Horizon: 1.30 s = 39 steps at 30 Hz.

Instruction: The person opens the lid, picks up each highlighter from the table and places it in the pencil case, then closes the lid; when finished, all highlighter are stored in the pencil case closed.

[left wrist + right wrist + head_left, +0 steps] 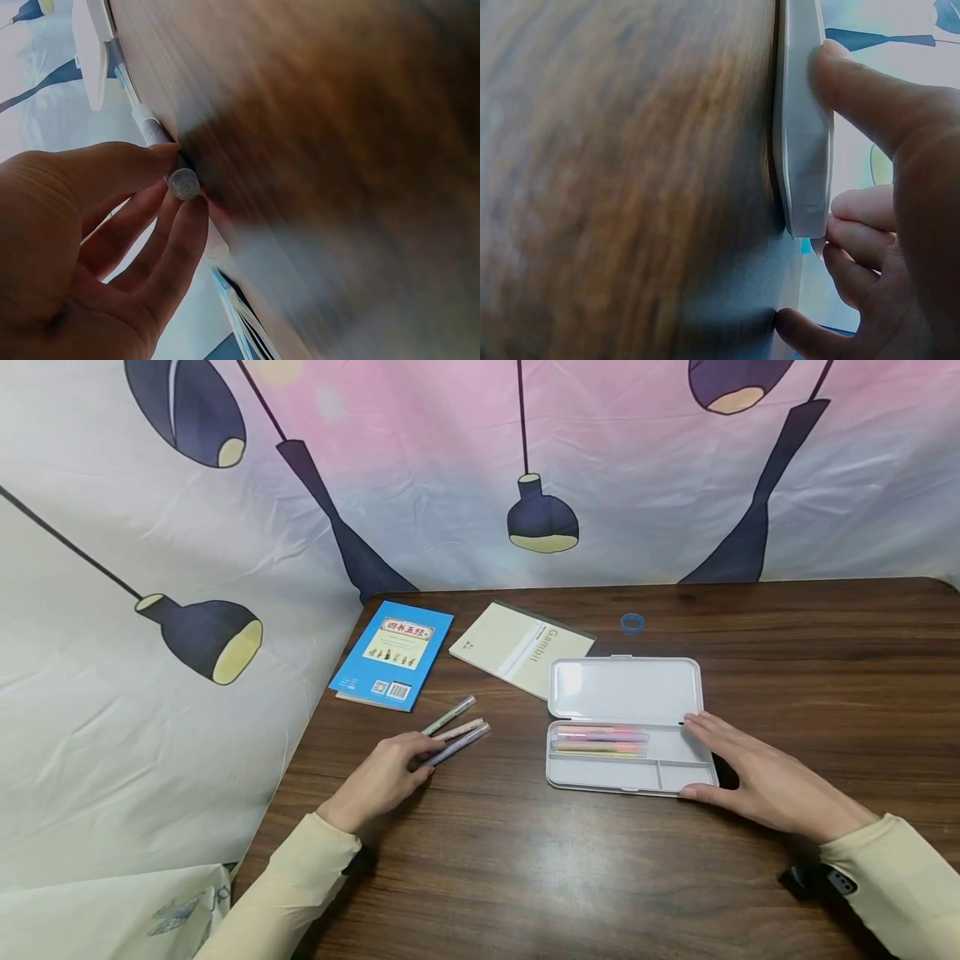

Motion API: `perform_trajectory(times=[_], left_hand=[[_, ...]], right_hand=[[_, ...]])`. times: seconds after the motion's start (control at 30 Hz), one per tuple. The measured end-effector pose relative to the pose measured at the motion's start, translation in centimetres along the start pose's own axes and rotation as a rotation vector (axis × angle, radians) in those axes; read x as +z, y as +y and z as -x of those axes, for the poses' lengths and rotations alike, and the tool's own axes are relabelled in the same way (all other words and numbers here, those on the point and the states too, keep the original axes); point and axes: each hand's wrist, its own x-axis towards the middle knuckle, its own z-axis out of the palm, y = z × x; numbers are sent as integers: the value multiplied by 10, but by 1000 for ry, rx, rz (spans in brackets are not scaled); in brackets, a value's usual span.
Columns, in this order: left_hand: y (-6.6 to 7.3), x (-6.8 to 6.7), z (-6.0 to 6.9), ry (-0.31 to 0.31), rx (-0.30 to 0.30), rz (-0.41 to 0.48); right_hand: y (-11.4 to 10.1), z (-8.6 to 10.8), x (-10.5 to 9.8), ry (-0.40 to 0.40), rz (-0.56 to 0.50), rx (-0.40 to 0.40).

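Three pens lie on the table at the centre left: a green one (450, 714), a pale pink one (459, 730) and a grey-violet one (459, 745). The left hand (386, 777) pinches the grey-violet pen near its end; in the left wrist view thumb and fingers meet round a clear pen end (184, 184). An open white case (624, 778) holds several pastel pens (600, 739) in its long upper compartment. The right hand (776, 781) holds the case's right end, thumb at the front corner, fingers by the hinge; the right wrist view shows its thumb on the case wall (806, 142).
Behind the pens lies a blue booklet (393, 656). A beige notebook (521, 647) sits behind the case, its corner close to the raised lid (626, 687). A blue ring (632, 623) is near the table's back edge. A printed cloth (450, 485) hangs behind the table.
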Motion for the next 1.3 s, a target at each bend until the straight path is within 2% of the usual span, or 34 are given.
perform_trajectory(times=[0.3,0.87,1.3], left_hand=[[0,1,-2,-8,-5,-35],[0,1,-2,-20,-14,-29],[2,0,-2,-5,-6,-40]], right_hand=[[0,0,0,-5,-1,1],[2,2,1,9,-6,-23],[1,2,1,13,-12,-30]])
